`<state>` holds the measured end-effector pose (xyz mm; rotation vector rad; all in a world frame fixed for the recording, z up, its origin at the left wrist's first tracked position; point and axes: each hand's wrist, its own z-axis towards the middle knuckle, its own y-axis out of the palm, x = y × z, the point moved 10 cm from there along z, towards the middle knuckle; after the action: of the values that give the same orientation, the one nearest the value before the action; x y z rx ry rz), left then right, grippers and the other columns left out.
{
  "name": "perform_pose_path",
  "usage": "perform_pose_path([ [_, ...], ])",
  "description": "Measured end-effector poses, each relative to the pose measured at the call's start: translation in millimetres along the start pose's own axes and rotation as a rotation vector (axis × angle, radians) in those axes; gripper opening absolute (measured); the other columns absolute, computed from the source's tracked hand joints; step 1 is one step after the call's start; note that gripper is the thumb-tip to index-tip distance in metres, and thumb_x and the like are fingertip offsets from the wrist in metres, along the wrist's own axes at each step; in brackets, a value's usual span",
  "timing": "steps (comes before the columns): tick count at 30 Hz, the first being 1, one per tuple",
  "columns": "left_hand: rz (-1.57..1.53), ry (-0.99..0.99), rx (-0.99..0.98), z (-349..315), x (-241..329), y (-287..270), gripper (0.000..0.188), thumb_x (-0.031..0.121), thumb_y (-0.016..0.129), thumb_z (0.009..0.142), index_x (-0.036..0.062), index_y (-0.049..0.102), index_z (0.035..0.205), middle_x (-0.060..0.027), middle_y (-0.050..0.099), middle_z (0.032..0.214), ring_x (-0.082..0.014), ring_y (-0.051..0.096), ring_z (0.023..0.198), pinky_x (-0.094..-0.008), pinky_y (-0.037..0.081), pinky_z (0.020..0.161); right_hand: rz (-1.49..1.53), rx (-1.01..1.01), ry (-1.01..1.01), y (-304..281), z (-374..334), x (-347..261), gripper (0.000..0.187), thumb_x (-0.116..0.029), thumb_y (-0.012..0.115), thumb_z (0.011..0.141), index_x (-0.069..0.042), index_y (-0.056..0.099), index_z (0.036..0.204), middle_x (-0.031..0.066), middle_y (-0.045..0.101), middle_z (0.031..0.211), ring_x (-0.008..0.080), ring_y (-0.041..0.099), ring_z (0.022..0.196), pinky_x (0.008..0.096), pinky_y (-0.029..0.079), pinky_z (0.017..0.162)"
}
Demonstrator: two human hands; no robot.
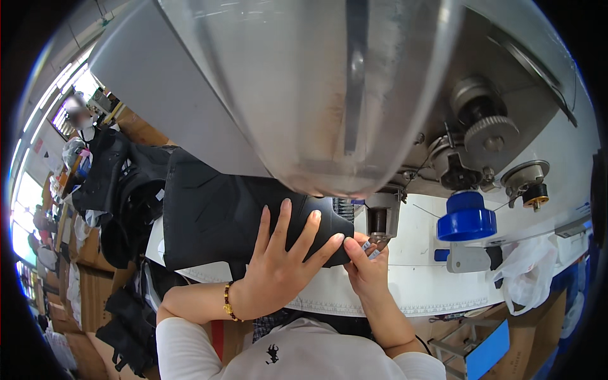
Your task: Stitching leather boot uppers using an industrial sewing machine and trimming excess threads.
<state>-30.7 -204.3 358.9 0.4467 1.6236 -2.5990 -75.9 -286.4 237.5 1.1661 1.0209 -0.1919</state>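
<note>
A large black panel [212,218], smooth like leather or coated fabric, lies on the white table of a sewing machine, its right end close to the needle area. My left hand [275,269] rests on it, flat, with the fingers spread. At its right end my right hand [368,272] is closed, the thumb on the corner and the other fingers partly hidden. Small white labels [373,254] show between those fingers. Just beyond them is the machine's metal needle-bar housing [383,215]. A clear plastic shield [316,82] covers much of the upper view and hides part of the machine head.
A blue cap-shaped part [467,218] and metal tension dials [493,134] are on the machine's right. A clear plastic bag [529,272] hangs at the table's right edge. Black pieces [120,190] are piled at left. Another person [79,117] is far left.
</note>
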Motion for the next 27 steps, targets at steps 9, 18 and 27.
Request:
perform_pose_path([
  [9,-0.064,0.022,-0.044,9,-13,2,0.046,0.011,0.06,0.066,0.0189,0.052,0.111,-0.0134,0.042,0.115,-0.0417,0.039,0.107,-0.0555,0.034,0.087,-0.036,0.002,-0.014,11,9,-11,0.015,-0.008,0.056,0.079,0.004,0.057,0.087,-0.0018,0.048,0.059,0.0008,0.032,0.04,0.0162,0.021,0.034],
  [18,-0.208,0.042,-0.078,12,-27,-1,0.055,0.003,0.056,0.062,0.0215,0.05,0.113,-0.0142,0.042,0.117,-0.0415,0.04,0.107,-0.0544,0.032,0.09,-0.089,0.028,-0.024,20,10,-11,0.014,-0.01,0.056,0.079,0.003,0.057,0.086,0.0007,0.052,0.063,0.0021,0.038,0.043,0.0148,0.024,0.034],
  [27,-0.319,0.076,-0.16,20,-38,6,0.055,0.0,0.056,0.06,0.0217,0.052,0.11,-0.0125,0.042,0.113,-0.0387,0.042,0.105,-0.0505,0.033,0.089,-0.058,0.1,-0.043,22,13,-11,0.014,-0.013,0.056,0.081,0.001,0.057,0.081,-0.0011,0.049,0.062,0.0006,0.034,0.042,0.0157,0.023,0.034],
])
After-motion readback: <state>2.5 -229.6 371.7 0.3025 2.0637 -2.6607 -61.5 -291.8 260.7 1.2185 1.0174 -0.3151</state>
